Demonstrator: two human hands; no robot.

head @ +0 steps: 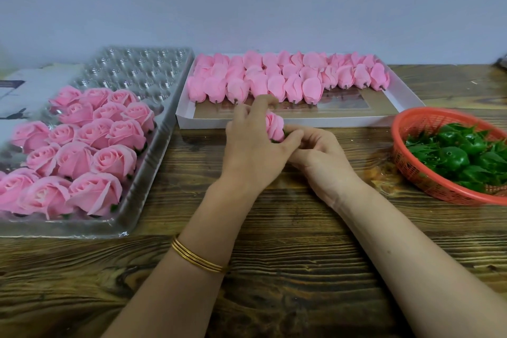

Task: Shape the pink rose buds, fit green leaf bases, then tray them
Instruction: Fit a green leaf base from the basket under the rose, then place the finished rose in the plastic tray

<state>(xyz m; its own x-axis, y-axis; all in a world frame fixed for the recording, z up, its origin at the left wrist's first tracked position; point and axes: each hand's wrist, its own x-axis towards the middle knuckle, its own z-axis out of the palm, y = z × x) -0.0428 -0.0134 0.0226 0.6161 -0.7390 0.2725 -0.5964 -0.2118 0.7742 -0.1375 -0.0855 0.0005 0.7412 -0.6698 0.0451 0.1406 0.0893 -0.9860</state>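
In front of the white box (pixel 274 123), left grip (pixel 252 148) and right grip (pixel 322 158) pinch a pink rose bud (pixel 274 125); it looks soft, so hold its green base (pixel 275 141).

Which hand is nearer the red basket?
Right. The right hand lies between the red basket and the left hand, which sits farther off; both grip the rose bud.

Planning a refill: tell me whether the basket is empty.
No, the basket holds a heap of green leaf bases.
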